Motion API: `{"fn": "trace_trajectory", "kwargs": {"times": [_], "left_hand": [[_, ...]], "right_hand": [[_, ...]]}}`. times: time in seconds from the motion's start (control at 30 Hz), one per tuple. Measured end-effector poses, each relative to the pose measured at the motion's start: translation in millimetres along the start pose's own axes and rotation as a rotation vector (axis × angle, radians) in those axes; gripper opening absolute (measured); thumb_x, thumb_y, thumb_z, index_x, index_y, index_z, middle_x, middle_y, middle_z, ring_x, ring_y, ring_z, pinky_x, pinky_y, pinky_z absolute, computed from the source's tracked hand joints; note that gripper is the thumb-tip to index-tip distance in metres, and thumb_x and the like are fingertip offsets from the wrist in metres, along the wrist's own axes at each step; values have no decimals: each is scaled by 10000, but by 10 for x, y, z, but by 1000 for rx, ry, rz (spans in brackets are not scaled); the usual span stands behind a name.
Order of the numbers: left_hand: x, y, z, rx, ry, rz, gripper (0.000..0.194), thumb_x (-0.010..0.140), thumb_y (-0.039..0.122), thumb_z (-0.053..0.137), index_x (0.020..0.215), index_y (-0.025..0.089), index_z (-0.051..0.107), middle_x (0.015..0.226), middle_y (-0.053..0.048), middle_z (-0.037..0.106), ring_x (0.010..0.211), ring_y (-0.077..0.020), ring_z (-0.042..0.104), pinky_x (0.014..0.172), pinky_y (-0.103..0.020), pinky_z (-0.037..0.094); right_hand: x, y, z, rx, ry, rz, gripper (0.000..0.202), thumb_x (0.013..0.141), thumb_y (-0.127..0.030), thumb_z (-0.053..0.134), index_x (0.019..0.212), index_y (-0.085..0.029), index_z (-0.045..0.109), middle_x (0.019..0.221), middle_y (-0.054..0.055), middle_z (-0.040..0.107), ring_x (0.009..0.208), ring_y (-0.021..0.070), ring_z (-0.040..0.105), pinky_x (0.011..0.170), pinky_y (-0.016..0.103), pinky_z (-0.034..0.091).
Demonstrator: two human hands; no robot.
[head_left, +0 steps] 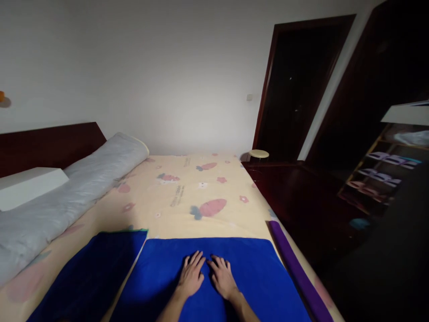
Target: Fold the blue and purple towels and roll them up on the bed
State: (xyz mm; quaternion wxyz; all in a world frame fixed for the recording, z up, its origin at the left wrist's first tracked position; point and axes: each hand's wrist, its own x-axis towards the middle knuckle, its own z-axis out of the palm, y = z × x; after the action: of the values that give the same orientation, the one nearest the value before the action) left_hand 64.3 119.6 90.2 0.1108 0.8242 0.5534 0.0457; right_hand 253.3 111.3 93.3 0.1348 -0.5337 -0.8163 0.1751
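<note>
We have both hands palm down on the blue cloth, which lies spread over the near part of the bed. The left hand and right hand are side by side around its middle, a little apart, with the fingertips towards the far edge. The fingers of each are open and slightly spread, with nothing gripped between them; the thumbs point inward.

Left of this cloth we see a darker blue cloth with a green edge, mostly in shadow, and a narrow strip of patterned sheet between the two. A purple roll runs along the right side, near the edge of the bed. Farther left, a long grey pillow slants towards the headboard, and a white block-like object rests on it.

We judge the step in hand to be flat contact, pressing or smoothing, rather than a grasp. The far edge looks fairly straight. A slide from here calls for level palms and light, even pressure, lest the cloth bunch or drag; a lift calls for reaching an edge first. The near part is dim and cut off, so we can't fairly say whether any creases lie there.
</note>
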Motion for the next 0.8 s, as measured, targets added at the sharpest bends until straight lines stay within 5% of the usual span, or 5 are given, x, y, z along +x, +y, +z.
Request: {"fn": "trace_trajectory", "kwargs": {"times": [0.23,0.33,0.47,0.7,0.8], "left_hand": [[-306,-1145,-331,223,97,-482,551,881,222,347,1423,205,442,1529,-88,406,1404,-224,365,1099,-443,332],[-468,-1465,-377,239,123,-584,529,894,241,339,1407,195,463,1513,-108,430,1383,-237,397,1088,-467,336],[-403,-1263,-326,203,197,-499,524,884,220,347,1386,179,489,1501,-118,443,1388,-241,385,1106,-477,310],[174,-106,-54,-3,127,-37,685,800,149,422,1474,243,345,1583,-25,292,1455,-195,261,1181,-441,244],[291,4,-51,-25,52,-35,673,817,188,427,1480,261,334,1577,-25,308,1456,-204,260,1181,-457,247]], "right_hand": [[-353,1474,-463,-227,195,442,500,902,-309,303,1359,-264,502,1422,100,492,1277,295,433,1004,504,346],[-494,1803,-544,-286,232,500,482,911,-344,296,1327,-270,528,1378,99,522,1246,305,454,984,511,357],[-365,1474,-497,-270,243,452,471,888,-275,331,1304,-235,548,1355,127,535,1219,310,472,986,497,354],[150,129,-142,-46,-16,32,565,837,-226,398,1398,-254,459,1497,96,421,1355,258,368,1103,488,252],[220,30,-88,-31,-79,-19,570,837,-236,415,1405,-263,451,1498,94,421,1355,263,370,1104,502,252]]}}
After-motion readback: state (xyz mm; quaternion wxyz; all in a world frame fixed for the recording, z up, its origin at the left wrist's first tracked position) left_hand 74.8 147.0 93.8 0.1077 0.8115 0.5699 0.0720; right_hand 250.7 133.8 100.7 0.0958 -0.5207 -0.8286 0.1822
